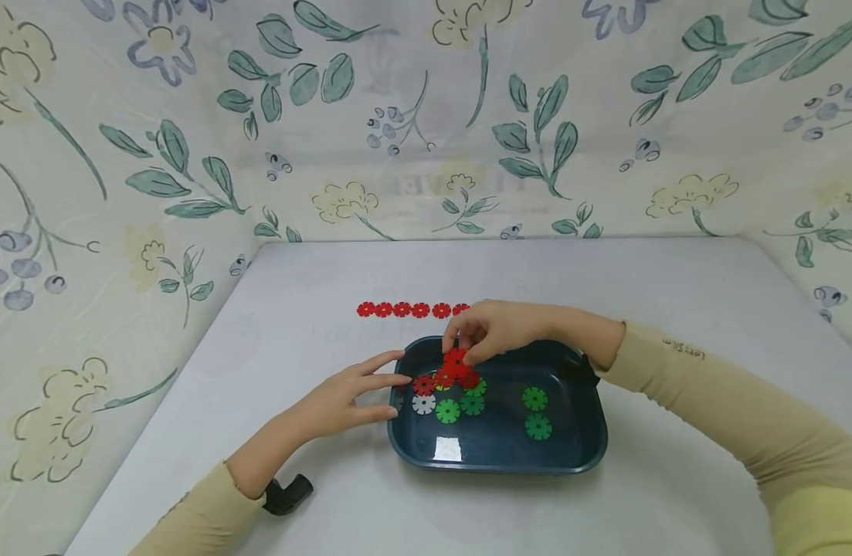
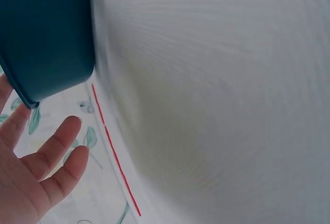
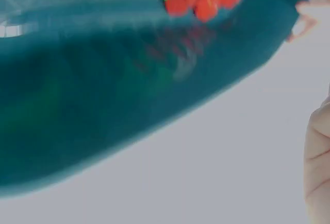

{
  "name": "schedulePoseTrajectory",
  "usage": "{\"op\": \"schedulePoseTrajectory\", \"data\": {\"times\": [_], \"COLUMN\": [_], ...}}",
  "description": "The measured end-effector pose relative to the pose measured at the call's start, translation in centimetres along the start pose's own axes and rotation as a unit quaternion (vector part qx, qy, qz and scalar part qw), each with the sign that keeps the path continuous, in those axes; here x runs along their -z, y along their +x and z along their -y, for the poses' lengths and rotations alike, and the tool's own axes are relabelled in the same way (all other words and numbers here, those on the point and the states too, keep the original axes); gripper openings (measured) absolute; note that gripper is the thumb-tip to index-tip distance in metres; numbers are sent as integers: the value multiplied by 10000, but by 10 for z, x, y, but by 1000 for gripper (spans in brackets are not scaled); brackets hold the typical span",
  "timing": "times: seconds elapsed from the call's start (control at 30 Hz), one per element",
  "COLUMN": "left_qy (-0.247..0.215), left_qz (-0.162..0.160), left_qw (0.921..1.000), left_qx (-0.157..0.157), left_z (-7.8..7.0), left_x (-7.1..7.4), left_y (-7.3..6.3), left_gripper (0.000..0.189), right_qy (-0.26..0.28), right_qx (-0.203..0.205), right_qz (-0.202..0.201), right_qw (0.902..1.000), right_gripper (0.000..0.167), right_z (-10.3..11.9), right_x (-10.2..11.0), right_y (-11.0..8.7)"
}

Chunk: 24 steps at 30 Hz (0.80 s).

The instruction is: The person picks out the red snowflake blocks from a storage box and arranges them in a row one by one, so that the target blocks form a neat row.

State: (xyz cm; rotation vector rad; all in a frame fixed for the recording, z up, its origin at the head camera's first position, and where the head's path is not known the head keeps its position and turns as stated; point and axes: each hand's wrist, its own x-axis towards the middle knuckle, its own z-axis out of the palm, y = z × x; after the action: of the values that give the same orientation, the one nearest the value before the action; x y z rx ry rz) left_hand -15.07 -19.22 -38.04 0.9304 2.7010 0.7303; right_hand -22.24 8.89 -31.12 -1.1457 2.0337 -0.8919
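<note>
A dark blue tray [image 1: 502,452] sits on the white table, holding red, green and white notched plastic discs. Over its left part, my right hand [image 1: 502,328] pinches a red flower-shaped disc [image 1: 456,361] between thumb and fingers. Below that disc lie more red discs [image 1: 424,384], beside a white disc [image 1: 423,405] and several green discs [image 1: 448,411]. My left hand [image 1: 342,398] has its fingers spread, fingertips at the tray's left rim. In the left wrist view, the fingers [image 2: 56,149] are extended near the tray's rim.
Behind the tray runs a straight row of red discs [image 1: 401,310], its right end partly hidden by my right hand. A curved black object [image 1: 288,494] shows beside my left sleeve. A flower-patterned sheet [image 1: 412,154] stands at the table's back and sides.
</note>
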Motion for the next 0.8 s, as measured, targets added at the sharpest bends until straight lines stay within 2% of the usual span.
{"op": "schedulePoseTrajectory", "data": {"times": [0.27,0.53,0.8], "left_qy": [-69,-182,-258], "left_qz": [-40,47,76], "left_qw": [10000,9998,9996], "left_qx": [-19,20,28], "left_z": [2,4,6], "left_x": [-3,-3,-4], "left_y": [1,0,2], "left_gripper": [47,49,49], "right_qy": [320,382,506], "right_qx": [-554,-1079,-1272], "right_qz": [-719,-1134,-1508], "right_qw": [9954,9869,9790], "right_gripper": [24,26,29], "right_z": [-1,-25,-53], "right_x": [35,55,65], "right_y": [-9,-11,-10]}}
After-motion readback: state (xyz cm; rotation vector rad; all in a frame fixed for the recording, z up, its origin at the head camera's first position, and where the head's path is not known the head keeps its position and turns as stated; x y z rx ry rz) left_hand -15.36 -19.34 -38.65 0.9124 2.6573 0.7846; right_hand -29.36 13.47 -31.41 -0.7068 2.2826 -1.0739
